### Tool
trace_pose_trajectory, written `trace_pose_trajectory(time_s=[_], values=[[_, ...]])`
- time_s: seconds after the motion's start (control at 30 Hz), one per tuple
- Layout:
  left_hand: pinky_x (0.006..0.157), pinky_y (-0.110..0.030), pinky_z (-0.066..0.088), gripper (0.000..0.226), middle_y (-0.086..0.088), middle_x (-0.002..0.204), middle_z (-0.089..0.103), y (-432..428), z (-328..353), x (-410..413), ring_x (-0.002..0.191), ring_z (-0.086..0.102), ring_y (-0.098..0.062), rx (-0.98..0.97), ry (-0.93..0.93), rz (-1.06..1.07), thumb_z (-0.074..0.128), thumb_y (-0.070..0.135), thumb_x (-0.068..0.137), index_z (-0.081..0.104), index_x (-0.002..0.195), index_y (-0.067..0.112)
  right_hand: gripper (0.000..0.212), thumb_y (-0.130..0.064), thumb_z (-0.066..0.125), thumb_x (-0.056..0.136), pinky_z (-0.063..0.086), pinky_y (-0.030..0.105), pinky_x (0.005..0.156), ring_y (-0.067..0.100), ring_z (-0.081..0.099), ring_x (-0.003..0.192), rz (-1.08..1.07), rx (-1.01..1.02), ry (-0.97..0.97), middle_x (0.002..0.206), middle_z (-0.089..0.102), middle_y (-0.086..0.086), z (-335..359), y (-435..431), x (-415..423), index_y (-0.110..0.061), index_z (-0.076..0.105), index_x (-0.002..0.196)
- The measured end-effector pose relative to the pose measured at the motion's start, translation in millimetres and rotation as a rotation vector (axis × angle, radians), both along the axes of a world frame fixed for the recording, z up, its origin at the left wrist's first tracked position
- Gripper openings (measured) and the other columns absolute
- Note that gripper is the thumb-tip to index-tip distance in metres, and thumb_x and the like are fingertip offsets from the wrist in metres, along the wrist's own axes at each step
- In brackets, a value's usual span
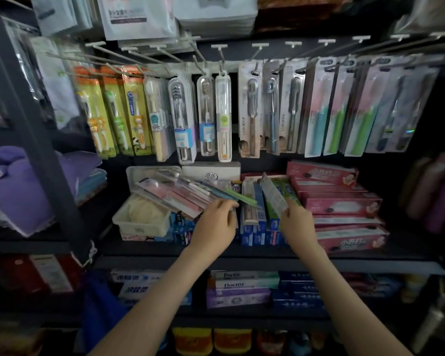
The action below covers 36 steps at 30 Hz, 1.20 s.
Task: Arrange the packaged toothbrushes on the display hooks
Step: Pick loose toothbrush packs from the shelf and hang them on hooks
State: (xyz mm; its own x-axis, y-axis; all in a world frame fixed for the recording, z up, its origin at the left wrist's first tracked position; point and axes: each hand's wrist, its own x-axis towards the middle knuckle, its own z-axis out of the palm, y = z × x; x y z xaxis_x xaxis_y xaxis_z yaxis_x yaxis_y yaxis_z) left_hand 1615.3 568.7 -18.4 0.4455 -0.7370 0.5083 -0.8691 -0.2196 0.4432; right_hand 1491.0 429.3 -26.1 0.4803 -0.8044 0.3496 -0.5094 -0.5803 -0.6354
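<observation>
L hand (216, 222) grips the near end of a fanned pile of toothbrush packs (180, 194) w/ pink, blue and green handles, lying partly over a white tray (139, 223) on the shelf (242, 251). R hand (297, 222) pinches the lower edge of 1 carded pack (274, 195), tilted up-left over blue toothpaste boxes (257, 227). Hung toothbrush packs (249, 109) fill the display hooks (219, 56) above.

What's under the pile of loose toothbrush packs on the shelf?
A white bin holding something pale yellow, plus blue toothpaste boxes. The pile covers the bin's far side.
</observation>
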Motion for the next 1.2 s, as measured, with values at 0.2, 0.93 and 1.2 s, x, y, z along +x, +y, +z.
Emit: trace_pose_trajectory(time_s=[0.2, 0.93, 1.2], values=[[0.085, -0.027, 0.051, 0.024, -0.004, 0.109, 0.066, -26, 9, -39, 0.093, 0.062, -0.012, -0.067, 0.719, -0.108, 0.047, 0.025, 0.098, 0.06, 0.115, 0.014, 0.04, -0.003, 0.043, 0.096, 0.036, 0.014, 0.04, 0.004, 0.037, 0.044, 0.011, -0.136, -0.259, 0.056, 0.044, -0.006, -7, 16, -34, -0.004, 0.046, 0.136], [0.088, -0.039, 0.054, 0.022, -0.002, 0.107, 0.07, -63, 33, -70, 0.099, 0.067, -0.016, -0.121, 0.892, -0.434, 0.057, 0.019, 0.093, 0.064, 0.113, 0.027, 0.04, -0.024, 0.057, 0.092, 0.052, 0.017, 0.082, 0.005, 0.059, 0.104, 0.304, 0.109, -0.467, 0.111, 0.059, -0.011, 19, -3, -55, -0.018, 0.045, 0.13], [0.069, -0.01, 0.047, 0.021, 0.011, 0.098, 0.068, -89, 78, -57, 0.091, 0.062, -0.003, -0.093, 0.409, -0.332, 0.054, 0.026, 0.095, 0.061, 0.115, 0.029, 0.032, -0.027, 0.05, 0.097, 0.036, 0.013, 0.054, 0.016, 0.051, 0.079, 0.162, -0.03, -0.347, 0.088, 0.052, -0.002, 76, -33, -29, -0.01, 0.046, 0.124]])
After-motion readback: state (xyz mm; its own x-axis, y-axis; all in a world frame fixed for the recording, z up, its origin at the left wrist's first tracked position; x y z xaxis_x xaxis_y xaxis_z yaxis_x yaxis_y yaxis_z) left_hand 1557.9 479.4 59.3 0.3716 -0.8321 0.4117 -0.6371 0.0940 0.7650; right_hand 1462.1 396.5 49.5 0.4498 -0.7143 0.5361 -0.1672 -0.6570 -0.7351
